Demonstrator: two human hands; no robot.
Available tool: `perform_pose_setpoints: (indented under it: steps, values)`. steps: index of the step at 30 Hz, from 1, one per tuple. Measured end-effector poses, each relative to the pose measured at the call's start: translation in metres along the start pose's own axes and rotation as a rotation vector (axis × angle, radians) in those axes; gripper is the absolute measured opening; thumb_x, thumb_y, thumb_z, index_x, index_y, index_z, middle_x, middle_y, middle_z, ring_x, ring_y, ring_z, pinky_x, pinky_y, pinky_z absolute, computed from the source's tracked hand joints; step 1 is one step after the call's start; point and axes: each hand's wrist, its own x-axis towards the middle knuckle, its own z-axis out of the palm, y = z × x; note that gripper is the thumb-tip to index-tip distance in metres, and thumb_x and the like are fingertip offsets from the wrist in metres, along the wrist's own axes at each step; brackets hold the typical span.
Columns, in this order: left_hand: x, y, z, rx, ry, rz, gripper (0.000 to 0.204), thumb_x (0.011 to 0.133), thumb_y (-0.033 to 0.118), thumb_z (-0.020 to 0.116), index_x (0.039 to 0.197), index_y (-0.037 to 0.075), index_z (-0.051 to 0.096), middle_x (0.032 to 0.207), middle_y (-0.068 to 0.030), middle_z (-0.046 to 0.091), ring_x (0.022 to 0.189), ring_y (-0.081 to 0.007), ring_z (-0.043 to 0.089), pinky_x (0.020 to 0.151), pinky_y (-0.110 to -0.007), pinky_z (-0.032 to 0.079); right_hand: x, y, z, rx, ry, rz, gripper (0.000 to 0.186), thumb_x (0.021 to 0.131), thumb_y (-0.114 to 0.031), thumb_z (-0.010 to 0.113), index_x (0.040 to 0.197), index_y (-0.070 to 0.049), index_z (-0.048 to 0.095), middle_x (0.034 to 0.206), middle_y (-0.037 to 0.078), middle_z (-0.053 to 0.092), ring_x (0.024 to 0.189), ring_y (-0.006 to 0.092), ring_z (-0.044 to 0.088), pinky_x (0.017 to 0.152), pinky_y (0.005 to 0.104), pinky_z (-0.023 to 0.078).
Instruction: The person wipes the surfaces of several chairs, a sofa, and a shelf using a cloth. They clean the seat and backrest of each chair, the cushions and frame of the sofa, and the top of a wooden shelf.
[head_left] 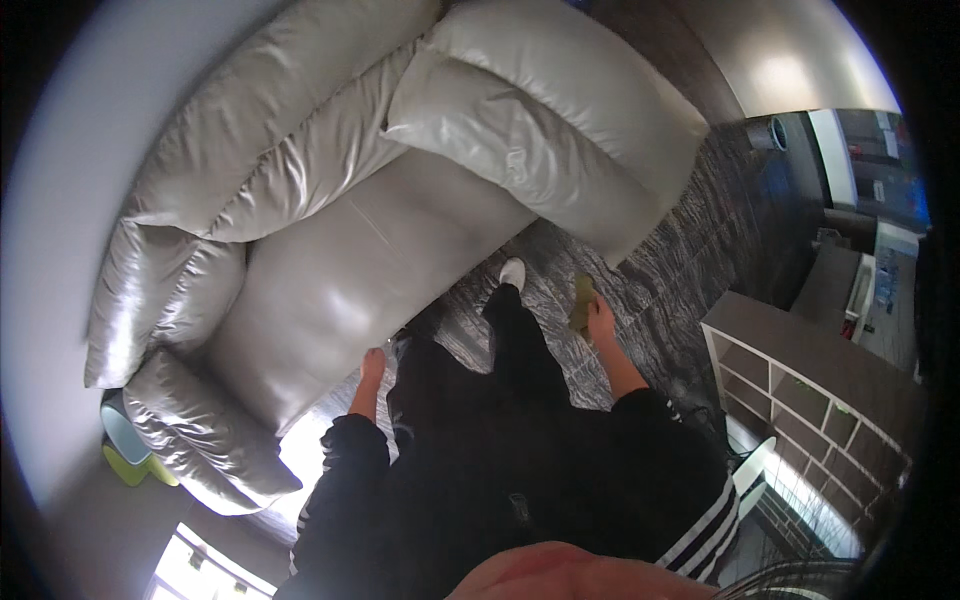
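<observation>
- Here's the right hand [600, 318], fingers gripping an olive-coloured, cloth-like piece [581, 305], held out over the dark streaked floor [660, 255]!
- Across the body, the left hand [372, 364] hangs near the front edge of the grey sofa [370, 240]; curled fingers or straight, I can't tell.
- A white shoe [512, 272] points forward between sofa and cloth-like piece.
- Off right, a cubby shelf [800, 348] stands.

Olive item [581, 304] partly behind the right hand [601, 320], its exact kind unclear

Dark streaked floor [680, 255], cubbyhole shelf [812, 352]
</observation>
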Motion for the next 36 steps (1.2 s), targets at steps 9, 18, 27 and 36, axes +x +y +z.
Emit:
perform_pose_setpoints:
  steps: [9,18,27,36]
  values:
    - [-0.049,0.246,-0.033,-0.889,0.083,-0.437,0.042,0.095,0.037,0.054,0.126,0.010,0.059,0.107,-0.0071,0.068,0.089,-0.0171,0.064,0.069,-0.030,0.048,-0.018,-0.058,-0.206,0.308,0.180,-0.364,0.045,0.101,-0.018,0.054,0.144,-0.005,0.050,0.142,0.019,0.055,0.132,0.0324,0.052,0.108,0.0399,0.040]
    - [-0.043,0.327,-0.041,-0.748,-0.143,-0.343,0.050,0.094,0.042,0.058,0.136,0.016,0.053,0.126,-0.0087,0.064,0.107,-0.0237,0.062,0.089,-0.043,0.047,0.055,-0.174,-0.367,1.178,0.078,-0.293,0.050,0.103,-0.033,0.054,0.143,-0.004,0.049,0.140,0.012,0.057,0.128,0.0293,0.054,0.106,0.0405,0.043]
    - [0.004,0.361,-0.036,-0.836,0.050,-0.573,0.038,0.093,0.035,0.054,0.124,0.015,0.060,0.110,-0.0051,0.069,0.087,-0.0176,0.065,0.070,-0.037,0.050,0.172,-0.258,-0.346,1.699,-0.494,-0.111,0.056,0.102,-0.044,0.054,0.141,-0.005,0.049,0.138,0.011,0.058,0.125,0.0292,0.056,0.107,0.0444,0.044]
    - [0.250,0.649,-0.177,-0.206,0.609,0.342,0.033,0.097,0.017,0.053,0.128,0.007,0.061,0.127,-0.0205,0.062,0.119,-0.0403,0.056,0.100,-0.046,0.047,0.381,-0.401,-0.260,-0.307,0.106,-0.952,0.071,0.101,-0.048,0.050,0.158,-0.014,0.026,0.164,0.017,0.019,0.153,0.0329,0.018,0.124,0.0484,0.016]
